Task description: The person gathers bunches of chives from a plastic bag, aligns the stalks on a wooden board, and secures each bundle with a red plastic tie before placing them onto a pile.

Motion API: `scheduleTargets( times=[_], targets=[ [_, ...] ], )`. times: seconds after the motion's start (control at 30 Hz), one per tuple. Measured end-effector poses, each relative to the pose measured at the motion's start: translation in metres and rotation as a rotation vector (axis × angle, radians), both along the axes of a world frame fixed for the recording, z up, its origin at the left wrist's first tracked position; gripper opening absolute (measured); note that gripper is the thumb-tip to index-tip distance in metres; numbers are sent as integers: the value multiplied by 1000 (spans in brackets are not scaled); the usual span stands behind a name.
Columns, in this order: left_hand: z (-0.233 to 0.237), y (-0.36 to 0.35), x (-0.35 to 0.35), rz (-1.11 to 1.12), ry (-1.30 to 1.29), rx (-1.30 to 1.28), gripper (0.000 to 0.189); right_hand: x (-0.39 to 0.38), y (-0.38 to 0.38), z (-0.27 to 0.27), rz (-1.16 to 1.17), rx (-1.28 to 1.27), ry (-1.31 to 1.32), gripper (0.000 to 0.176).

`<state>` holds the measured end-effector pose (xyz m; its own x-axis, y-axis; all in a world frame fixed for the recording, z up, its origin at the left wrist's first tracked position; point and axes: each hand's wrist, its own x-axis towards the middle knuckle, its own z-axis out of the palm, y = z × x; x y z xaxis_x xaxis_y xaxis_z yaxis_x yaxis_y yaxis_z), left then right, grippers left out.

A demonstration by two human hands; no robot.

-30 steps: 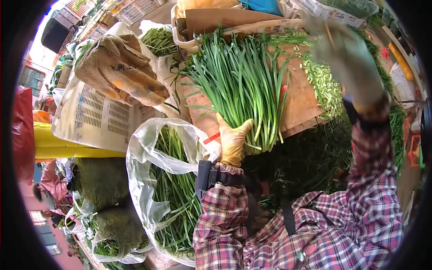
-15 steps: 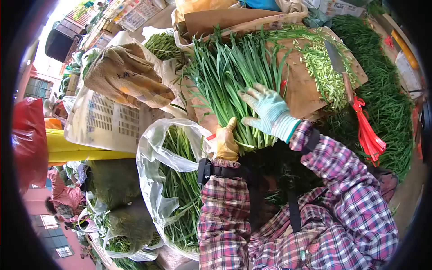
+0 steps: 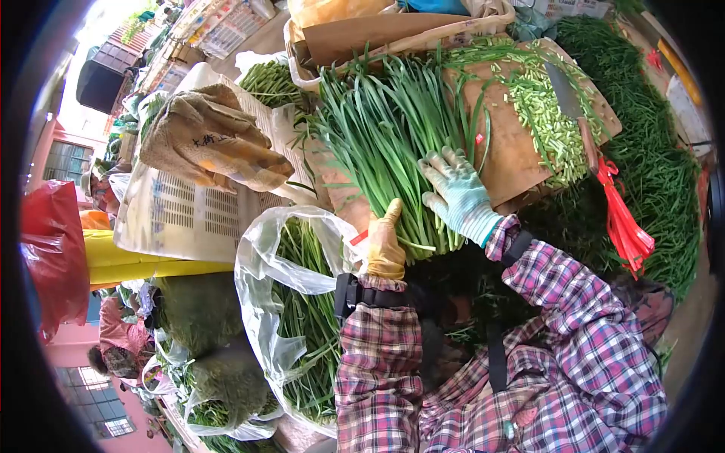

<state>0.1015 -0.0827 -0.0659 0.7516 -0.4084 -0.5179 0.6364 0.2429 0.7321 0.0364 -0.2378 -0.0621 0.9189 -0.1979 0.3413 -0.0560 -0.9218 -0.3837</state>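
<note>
A thick bunch of long green stalks (image 3: 393, 136) lies on a brown board (image 3: 495, 143). At the bunch's lower left side, my left hand (image 3: 385, 245), in a yellow glove, has its thumb up along the stalks; its other fingers go out of sight beneath them. My right hand (image 3: 455, 189), in a light green glove, rests on the right side of the bunch with its fingers spread. Farther right on the board are chopped pale stalk pieces (image 3: 547, 128) and a knife (image 3: 565, 90) with red plastic strips (image 3: 625, 219) at its handle.
Left of my left hand stands a clear plastic bag (image 3: 253, 279) of green stalks. A perforated crate (image 3: 181, 208) with a brown cloth (image 3: 208, 136) is at the upper left. A large heap of greens (image 3: 649, 151) lies right. A person in pink (image 3: 121, 328) is far left.
My right hand has shifted slightly right and down along the bunch. My left hand sits slightly farther right in the view, still at the stalks' lower end.
</note>
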Motion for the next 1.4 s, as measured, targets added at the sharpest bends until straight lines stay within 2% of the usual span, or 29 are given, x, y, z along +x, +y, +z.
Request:
scheduleTargets(
  times=[0.07,0.13,0.17,0.2,0.27,0.3,0.4,0.47,0.5,0.53,0.57,0.6,0.63,0.67,0.7,0.73,0.77,0.87,0.93,0.97,1.07,1.1,1.2,1.27,1.33,1.37,1.4],
  targets=[
    [-2,-12,-3,92,-159,63,30,2,1,-2,44,-35,-77,49],
    [5,-17,-8,86,-178,-4,34,-2,5,16,15,52,-132,46],
    [0,-17,-6,90,-178,19,34,-7,2,17,-15,163,-275,43],
    [-5,-16,-4,96,-174,41,34,-19,0,37,-98,227,-300,40],
    [12,-17,-7,94,-127,-3,36,-46,-11,32,-279,494,-334,38],
    [19,-18,-9,93,-139,21,38,-59,-16,11,-317,624,-297,36],
    [24,-21,-10,43,-161,11,42,-78,-6,-2,-337,915,-198,34],
    [23,-18,-10,72,-125,-17,41,-76,-6,2,-295,628,-192,35],
    [11,-16,-6,94,-145,13,42,-70,-8,7,-286,667,-195,34],
    [21,-18,-8,138,-107,62,50,-62,-13,18,-277,703,-196,34],
    [11,-20,-7,120,-229,34,55,-49,-19,32,-270,890,-155,32],
    [-3,-22,-5,98,-351,5,59,-32,-25,44,-255,886,-76,31],
    [-9,-25,-5,137,-389,129,63,-9,-32,50,-78,451,-286,28],
    [-5,-31,-8,164,-397,58,69,17,-39,61,-11,290,-323,26],
    [-4,-35,-10,190,-469,164,76,48,-46,60,66,159,-446,25],
    [-5,-38,-11,217,-540,271,83,74,-54,69,118,101,-337,26],
    [-13,-39,-12,230,-599,457,71,105,-60,69,128,23,-317,26],
    [-5,-42,-17,212,-635,812,84,177,-66,70,89,-203,25,22],
    [-14,-41,-14,219,-669,708,92,202,-65,50,107,-188,-15,19],
    [-18,-40,-15,213,-664,756,92,217,-68,29,158,-217,-76,20],
    [-14,-41,-15,204,-692,808,87,225,-66,19,258,-358,-67,24],
    [-12,-42,-16,197,-673,817,86,229,-66,11,251,-425,-209,22],
    [-27,-40,-15,219,-686,766,78,236,-71,6,269,-461,-89,19],
    [-36,-37,-14,164,-656,696,106,237,-75,12,302,-472,-131,15],
    [-41,-36,-15,174,-677,670,102,235,-73,21,270,-445,-64,13],
    [-39,-37,-15,169,-653,689,99,241,-69,18,131,-453,-5,10],
    [-36,-37,-17,162,-625,706,95,239,-72,15,111,-337,-73,12]
  ],
)
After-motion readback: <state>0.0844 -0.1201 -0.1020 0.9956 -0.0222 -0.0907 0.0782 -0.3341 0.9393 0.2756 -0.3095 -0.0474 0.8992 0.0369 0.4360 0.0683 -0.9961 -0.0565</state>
